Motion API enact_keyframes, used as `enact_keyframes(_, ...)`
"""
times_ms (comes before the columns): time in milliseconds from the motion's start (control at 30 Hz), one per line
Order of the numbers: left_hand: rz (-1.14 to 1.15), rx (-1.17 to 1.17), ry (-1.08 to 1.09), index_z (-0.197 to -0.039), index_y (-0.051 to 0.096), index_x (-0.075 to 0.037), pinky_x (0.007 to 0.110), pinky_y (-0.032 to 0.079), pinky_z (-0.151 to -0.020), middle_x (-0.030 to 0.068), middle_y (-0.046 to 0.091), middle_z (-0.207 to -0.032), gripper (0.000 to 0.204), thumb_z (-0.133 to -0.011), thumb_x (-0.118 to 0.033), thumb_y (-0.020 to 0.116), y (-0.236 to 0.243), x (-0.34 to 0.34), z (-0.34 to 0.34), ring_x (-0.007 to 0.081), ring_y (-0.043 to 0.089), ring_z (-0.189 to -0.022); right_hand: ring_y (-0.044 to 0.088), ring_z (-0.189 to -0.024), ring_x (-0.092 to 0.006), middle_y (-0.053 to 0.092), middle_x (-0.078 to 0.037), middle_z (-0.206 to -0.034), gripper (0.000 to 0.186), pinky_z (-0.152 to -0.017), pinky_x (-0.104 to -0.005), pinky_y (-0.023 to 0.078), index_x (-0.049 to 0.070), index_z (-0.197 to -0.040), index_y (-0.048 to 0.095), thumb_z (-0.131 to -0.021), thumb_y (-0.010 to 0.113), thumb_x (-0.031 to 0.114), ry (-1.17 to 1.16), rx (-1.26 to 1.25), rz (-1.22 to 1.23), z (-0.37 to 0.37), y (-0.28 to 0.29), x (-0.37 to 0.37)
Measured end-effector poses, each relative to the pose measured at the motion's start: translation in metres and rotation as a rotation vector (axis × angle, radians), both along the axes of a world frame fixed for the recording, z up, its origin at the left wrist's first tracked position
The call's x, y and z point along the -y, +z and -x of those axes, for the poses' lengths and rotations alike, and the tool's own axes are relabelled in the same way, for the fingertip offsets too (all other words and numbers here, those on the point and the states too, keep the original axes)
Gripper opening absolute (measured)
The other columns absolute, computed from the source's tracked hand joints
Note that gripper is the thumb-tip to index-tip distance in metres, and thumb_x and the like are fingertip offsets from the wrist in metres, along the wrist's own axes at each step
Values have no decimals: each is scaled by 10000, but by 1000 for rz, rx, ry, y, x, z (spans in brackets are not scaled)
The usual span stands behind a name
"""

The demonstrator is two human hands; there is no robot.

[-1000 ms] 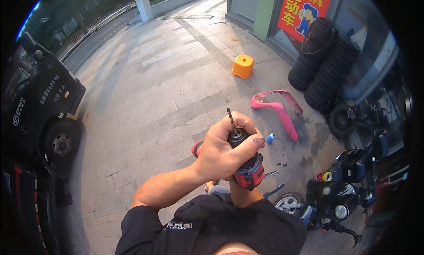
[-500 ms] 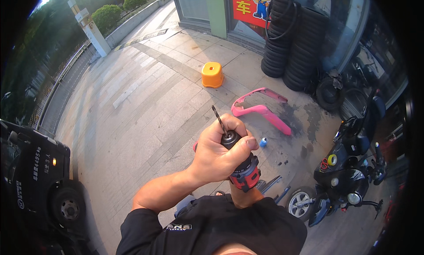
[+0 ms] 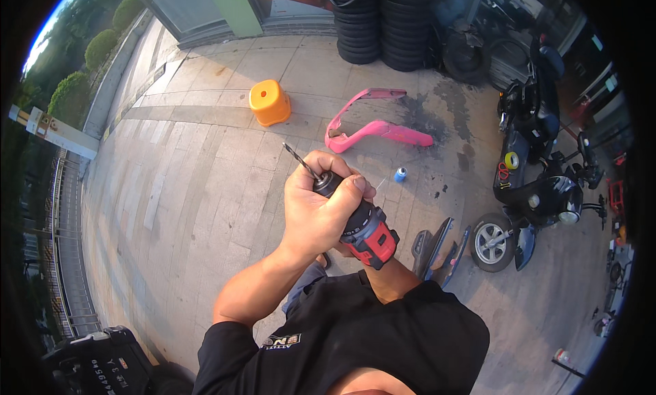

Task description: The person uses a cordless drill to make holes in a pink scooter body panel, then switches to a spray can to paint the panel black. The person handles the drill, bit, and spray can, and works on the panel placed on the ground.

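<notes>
My left hand is wrapped round the black chuck of a red-and-black cordless drill, its thumb across the front. A dark twist bit sticks out of the chuck, pointing up and away to the left. My right hand is underneath the drill body, holding it from below, with most of its fingers hidden. Beyond the hands, a pink curved plastic panel lies on the paving, and a small blue container stands nearby.
A yellow stool, stacked tyres, a black scooter and loose dark panels surround me on the paving. A dark vehicle is at lower left, a railing and post at left, a shopfront ahead.
My view has turned, so the stool and panel appear further left and higher and the vehicle lower. My hands and the drill have shifted slightly up and left in view, grip unchanged.
</notes>
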State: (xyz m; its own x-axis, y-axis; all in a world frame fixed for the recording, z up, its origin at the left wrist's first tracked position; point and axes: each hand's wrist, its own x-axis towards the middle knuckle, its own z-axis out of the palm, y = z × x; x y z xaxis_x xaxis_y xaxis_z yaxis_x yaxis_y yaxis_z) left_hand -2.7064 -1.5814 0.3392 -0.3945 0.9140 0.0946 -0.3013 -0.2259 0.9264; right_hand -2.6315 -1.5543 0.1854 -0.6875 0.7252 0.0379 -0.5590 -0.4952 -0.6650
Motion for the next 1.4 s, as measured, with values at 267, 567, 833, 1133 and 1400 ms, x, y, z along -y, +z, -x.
enact_keyframes(267, 219, 170, -83, -984, 486, -7, 361, 602, -690, 134, 650, -841, 208, -870, 18, 658, -57, -66, 121, 214, 693, -771, 635, -644, -162, 639, -80, -799, 315, -516, -266, 506, 48, -1051, 531, -907, 578, 325, -239, 253, -244, 103, -41, -42)
enact_keyframes(567, 408, 151, -294, -976, 519, 5, 323, 588, -716, 107, 653, -856, 192, -856, 20, 667, -136, -210, 168, 182, 690, -785, 602, -890, -189, 599, -66, -975, 502, -796, -333, 483, 84, -1147, 452, -756, 767, 74, -362, 321, -354, 141, -112, -140)
enact_keyframes(833, 693, 323, -299, -967, 520, 0, 336, 602, -680, 123, 647, -857, 191, -849, 37, 667, -240, -311, 177, 205, 702, -760, 546, -1019, -255, 568, -90, -961, 424, -935, -420, 433, 95, -1061, 529, -722, 779, 141, -323, 854, -346, 138, -206, -198)
enact_keyframes(1133, 688, 505, -381, -1263, 512, -33, 438, 509, -949, 148, 638, -1157, 541, -961, -474, 598, -444, -327, 199, 277, 653, -1037, 668, -867, -195, 676, -78, -1018, 308, -753, -330, 530, 37, -1154, 606, -870, 710, 96, -616, 869, 68, 126, -312, -191)
enact_keyframes(1400, 677, -601, -903, -1132, 573, 37, 427, 511, -850, 216, 646, -1024, 320, -986, -238, 500, -514, -179, 243, 380, 645, -943, 660, -955, -159, 629, -101, -1217, 394, -820, -328, 547, 35, -1307, 528, -918, 588, 6, -745, 1227, 384, 154, -369, -104)
